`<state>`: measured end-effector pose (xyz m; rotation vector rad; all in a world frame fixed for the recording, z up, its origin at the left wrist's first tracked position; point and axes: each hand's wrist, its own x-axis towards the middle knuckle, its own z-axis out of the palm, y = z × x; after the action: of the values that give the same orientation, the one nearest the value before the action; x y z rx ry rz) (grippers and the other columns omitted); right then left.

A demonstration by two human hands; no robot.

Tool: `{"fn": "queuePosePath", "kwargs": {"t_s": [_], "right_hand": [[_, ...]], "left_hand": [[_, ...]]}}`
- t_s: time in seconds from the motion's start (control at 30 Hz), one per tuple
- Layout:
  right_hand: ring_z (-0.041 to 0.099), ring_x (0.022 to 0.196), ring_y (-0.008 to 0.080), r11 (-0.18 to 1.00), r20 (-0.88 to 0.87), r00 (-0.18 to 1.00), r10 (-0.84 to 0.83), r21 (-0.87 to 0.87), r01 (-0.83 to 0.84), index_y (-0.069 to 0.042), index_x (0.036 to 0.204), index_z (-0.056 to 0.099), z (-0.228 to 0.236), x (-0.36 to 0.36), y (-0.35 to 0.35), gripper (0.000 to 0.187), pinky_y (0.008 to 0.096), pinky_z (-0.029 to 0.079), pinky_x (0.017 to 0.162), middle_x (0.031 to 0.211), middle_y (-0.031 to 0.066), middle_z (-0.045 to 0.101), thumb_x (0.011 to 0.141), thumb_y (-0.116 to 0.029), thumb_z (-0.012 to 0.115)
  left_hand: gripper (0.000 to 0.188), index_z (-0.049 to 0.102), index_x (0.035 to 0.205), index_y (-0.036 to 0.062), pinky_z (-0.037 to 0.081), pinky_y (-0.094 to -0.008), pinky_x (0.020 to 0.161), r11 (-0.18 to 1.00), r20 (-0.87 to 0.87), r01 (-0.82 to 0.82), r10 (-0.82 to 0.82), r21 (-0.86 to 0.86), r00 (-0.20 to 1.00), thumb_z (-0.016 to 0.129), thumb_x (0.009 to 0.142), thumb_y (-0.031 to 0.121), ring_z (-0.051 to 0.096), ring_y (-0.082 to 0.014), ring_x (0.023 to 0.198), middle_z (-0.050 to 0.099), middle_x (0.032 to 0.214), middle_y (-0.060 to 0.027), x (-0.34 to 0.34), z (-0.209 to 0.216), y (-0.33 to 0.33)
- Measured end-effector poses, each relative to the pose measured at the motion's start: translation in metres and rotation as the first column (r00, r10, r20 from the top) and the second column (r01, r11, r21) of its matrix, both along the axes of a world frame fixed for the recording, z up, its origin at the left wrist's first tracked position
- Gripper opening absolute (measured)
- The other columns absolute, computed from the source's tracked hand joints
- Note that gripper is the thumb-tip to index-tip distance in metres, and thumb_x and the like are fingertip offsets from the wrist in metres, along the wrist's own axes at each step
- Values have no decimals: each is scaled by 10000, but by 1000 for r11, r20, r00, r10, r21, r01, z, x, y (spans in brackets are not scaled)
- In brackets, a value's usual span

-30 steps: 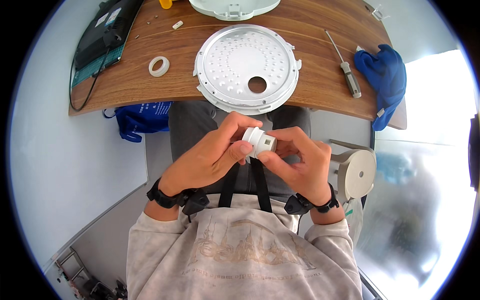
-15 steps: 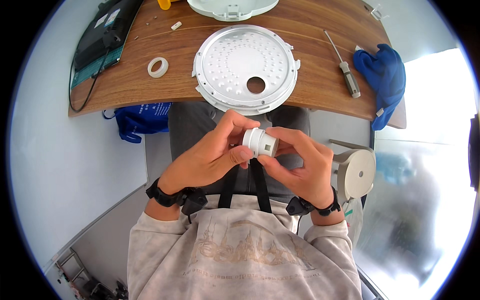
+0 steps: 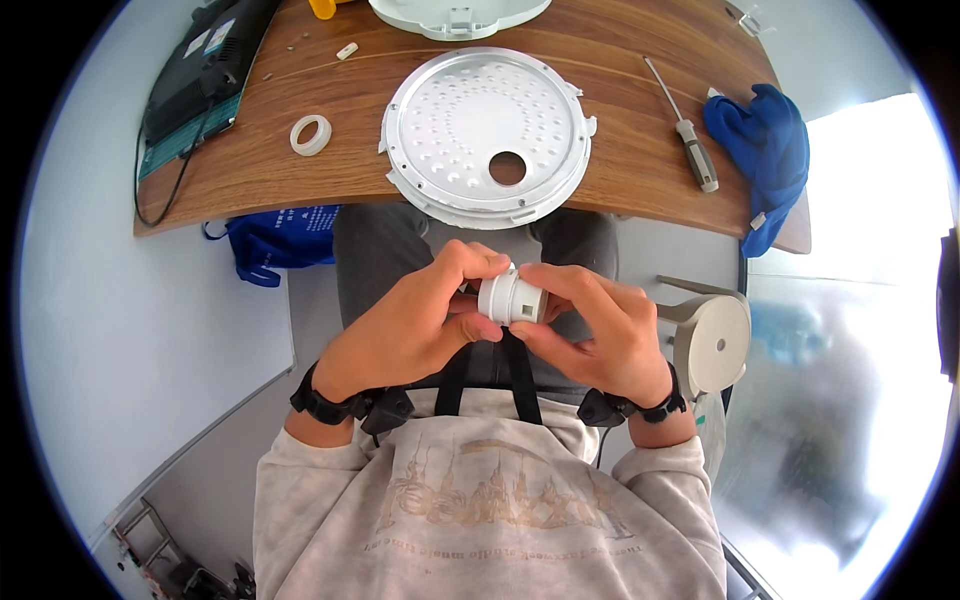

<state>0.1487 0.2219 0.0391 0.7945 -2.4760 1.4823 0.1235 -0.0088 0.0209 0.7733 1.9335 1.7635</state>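
Note:
Above my lap, in front of the table's near edge, I hold a white cylindrical plastic part (image 3: 513,298) with a flanged band and a small square opening in its side. My left hand (image 3: 425,310) grips its left end between thumb and fingers. The fingers of my right hand (image 3: 600,325) are closed round its right end. Just beyond my hands, a round white plate with a dimpled silver top (image 3: 480,120) lies at the table edge; a round hole pierces it near its front. A loose white ring (image 3: 298,141) rests on the table to its left.
On the brown wooden table (image 3: 620,150) a screwdriver (image 3: 694,155) and a blue cloth (image 3: 765,150) lie at the right. A pale round cover (image 3: 460,18) is at the far edge, and a black device (image 3: 205,85) on a green mat at far left. A beige stool (image 3: 715,340) stands right.
The cylindrical part has turned a little in my hands, its square opening now lower and more to the left. My left fingers have shifted slightly on it.

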Motion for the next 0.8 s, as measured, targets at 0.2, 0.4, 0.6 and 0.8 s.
{"fn": "queuePosePath", "kwargs": {"t_s": [0.2, 0.4, 0.6, 0.8], "right_hand": [[658, 702, 197, 998, 30, 1000, -2, -58, 4, -26, 1176, 662, 3, -2, -1, 421, 317, 538, 597, 939, 104, 670, 787, -1, 820], [679, 816, 253, 998, -149, 988, 25, -50, -33, -32, 1178, 662, 1, -4, -2, 472, 328, 572, 667, 1051, 124, 656, 737, 68, 798], [704, 900, 268, 997, -69, 997, -37, -68, 32, -10, 1144, 672, 6, 5, -5, 471, 332, 581, 756, 1083, 152, 689, 703, 60, 821], [707, 813, 239, 994, -158, 981, -110, -45, 104, -22, 1140, 684, 11, 5, -3, 449, 322, 596, 692, 1035, 129, 688, 717, 42, 820]], "left_hand": [[523, 410, 1351, 23, 526, -368, 994, 999, 2, 31, -31, 35, 1000, 724, 960, 171, 601, -224, 1187, 542, 1346, -154, -3, -3, -2], [694, 435, 1448, 15, 547, -354, 1000, 988, 395, 2, -62, 152, 917, 807, 898, 214, 587, -204, 1225, 526, 1422, -127, -9, 16, 1], [730, 473, 1486, 2, 614, -339, 887, 980, 478, -20, -78, 196, 875, 822, 880, 211, 645, -209, 1165, 570, 1426, -154, -9, 20, -6], [750, 476, 1483, 0, 613, -327, 884, 974, 513, -52, -71, 220, 855, 829, 868, 246, 648, -211, 1171, 599, 1400, -159, -11, 24, -6]]}}
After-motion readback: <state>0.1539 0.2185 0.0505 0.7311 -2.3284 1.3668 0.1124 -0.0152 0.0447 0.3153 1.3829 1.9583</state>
